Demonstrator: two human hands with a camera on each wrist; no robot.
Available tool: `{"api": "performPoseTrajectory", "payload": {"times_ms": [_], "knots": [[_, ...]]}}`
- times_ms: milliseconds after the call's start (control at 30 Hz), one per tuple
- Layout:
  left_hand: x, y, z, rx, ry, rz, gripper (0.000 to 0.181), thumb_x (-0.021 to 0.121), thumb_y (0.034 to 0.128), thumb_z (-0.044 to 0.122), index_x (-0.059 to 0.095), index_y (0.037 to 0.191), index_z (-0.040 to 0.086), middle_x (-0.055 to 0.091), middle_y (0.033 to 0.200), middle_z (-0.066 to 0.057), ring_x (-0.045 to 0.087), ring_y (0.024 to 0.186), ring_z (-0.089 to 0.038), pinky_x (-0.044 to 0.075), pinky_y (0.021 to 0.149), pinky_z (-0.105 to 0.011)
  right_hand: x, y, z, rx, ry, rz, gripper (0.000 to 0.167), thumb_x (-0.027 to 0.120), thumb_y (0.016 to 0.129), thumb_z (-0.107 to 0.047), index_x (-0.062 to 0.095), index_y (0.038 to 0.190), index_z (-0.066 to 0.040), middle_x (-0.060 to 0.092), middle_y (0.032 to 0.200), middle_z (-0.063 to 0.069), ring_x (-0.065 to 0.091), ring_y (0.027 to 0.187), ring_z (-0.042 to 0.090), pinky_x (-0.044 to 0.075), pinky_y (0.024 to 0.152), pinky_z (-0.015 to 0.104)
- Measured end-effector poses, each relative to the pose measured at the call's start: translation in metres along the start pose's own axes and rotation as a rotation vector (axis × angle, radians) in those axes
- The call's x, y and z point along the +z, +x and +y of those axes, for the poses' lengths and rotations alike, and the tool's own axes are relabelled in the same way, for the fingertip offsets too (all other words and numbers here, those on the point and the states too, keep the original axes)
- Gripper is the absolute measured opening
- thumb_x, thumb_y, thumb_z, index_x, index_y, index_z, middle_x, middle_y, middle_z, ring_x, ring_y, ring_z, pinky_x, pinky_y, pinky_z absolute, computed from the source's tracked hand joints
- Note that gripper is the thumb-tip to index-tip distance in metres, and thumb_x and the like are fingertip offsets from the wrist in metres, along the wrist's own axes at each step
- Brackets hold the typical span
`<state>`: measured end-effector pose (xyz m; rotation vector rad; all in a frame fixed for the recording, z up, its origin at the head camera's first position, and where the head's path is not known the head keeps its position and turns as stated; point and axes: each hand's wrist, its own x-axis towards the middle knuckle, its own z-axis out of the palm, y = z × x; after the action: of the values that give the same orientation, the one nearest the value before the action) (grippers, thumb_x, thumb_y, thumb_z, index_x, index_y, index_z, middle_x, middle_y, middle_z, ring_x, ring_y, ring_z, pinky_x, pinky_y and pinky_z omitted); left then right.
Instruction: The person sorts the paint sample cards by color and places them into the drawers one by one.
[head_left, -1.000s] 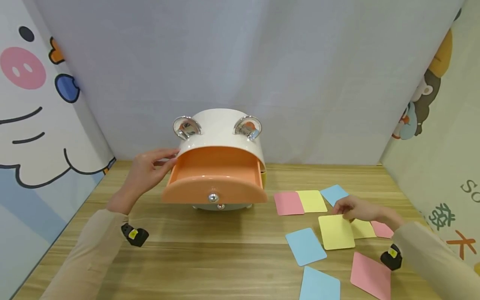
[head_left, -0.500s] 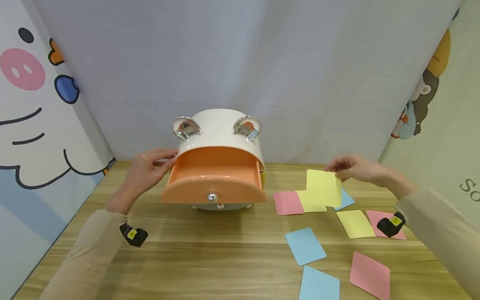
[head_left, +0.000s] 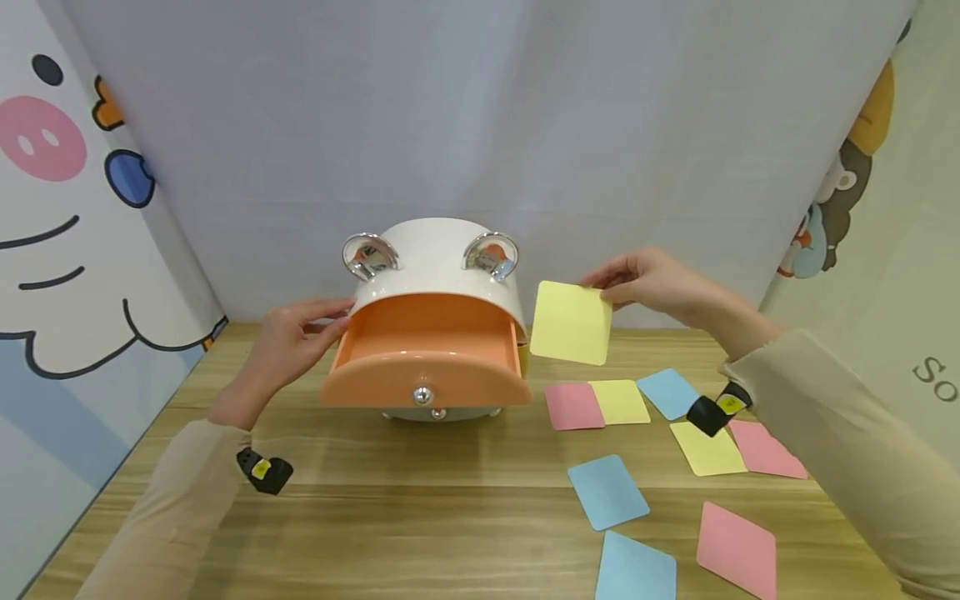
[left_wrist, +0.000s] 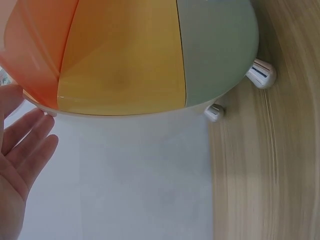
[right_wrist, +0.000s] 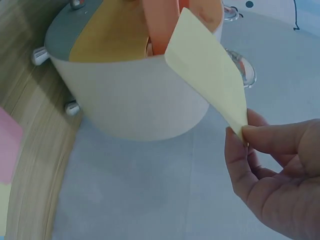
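A small white drawer cabinet (head_left: 438,258) with silver rings like ears stands in the middle of the head view. Its top orange drawer (head_left: 427,379) is pulled out, and the visible inside looks bare. My left hand (head_left: 288,346) touches the cabinet's left side near the drawer; in the left wrist view its fingers (left_wrist: 32,140) are mostly straight. Between thumb and fingers, my right hand (head_left: 652,283) pinches a yellow paper card (head_left: 572,323) by its edge. The card hangs in the air just right of the drawer, apart from it in the head view.
Pink (head_left: 573,407), yellow (head_left: 621,402) and blue cards (head_left: 607,492) lie scattered on the right of the wooden table (head_left: 360,533). A grey cloth wall (head_left: 637,125) rises behind. Printed panels flank both sides. In the left wrist view, yellow and green drawer fronts (left_wrist: 120,60) are shut.
My right hand has lifted the yellow card off the table and carried it up and left toward the cabinet. My left hand stays at the cabinet's side.
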<state>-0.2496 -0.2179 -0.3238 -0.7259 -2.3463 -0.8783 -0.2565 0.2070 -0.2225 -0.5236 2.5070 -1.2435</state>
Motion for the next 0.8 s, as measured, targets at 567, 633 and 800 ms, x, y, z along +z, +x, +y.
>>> {"api": "performPoseTrajectory", "payload": {"times_ms": [567,633,800], "knots": [[0.0,0.0,-0.001,0.003,-0.01,0.008,0.025,0.065,0.0829,0.004,0.066,0.107,-0.001,0.066,0.102,-0.017,0.066,0.083,-0.028,0.056,0.062,-0.03,0.075,0.035,-0.048,-0.135,0.046,0.03,0.03,0.049,0.086,0.008,0.062,0.112,0.004,0.06,0.11,0.018,0.06,0.088,0.021,0.055,0.077,0.033],[0.0,0.0,-0.001,0.0,-0.013,0.006,0.025,0.065,0.083,0.004,0.066,0.108,-0.002,0.066,0.102,-0.017,0.065,0.083,-0.028,0.056,0.062,-0.034,0.083,0.035,-0.052,-0.151,0.034,0.036,0.03,0.049,0.085,0.008,0.063,0.111,0.004,0.061,0.11,0.017,0.059,0.087,0.021,0.054,0.076,0.031],[-0.001,0.0,0.0,-0.01,-0.023,-0.001,0.026,0.064,0.0839,0.005,0.065,0.109,-0.002,0.065,0.103,-0.018,0.065,0.084,-0.03,0.057,0.063,-0.038,0.099,0.038,-0.055,-0.218,-0.03,0.058,0.03,0.05,0.082,0.009,0.066,0.106,0.003,0.065,0.103,0.014,0.058,0.078,0.016,0.048,0.063,0.02]]}}
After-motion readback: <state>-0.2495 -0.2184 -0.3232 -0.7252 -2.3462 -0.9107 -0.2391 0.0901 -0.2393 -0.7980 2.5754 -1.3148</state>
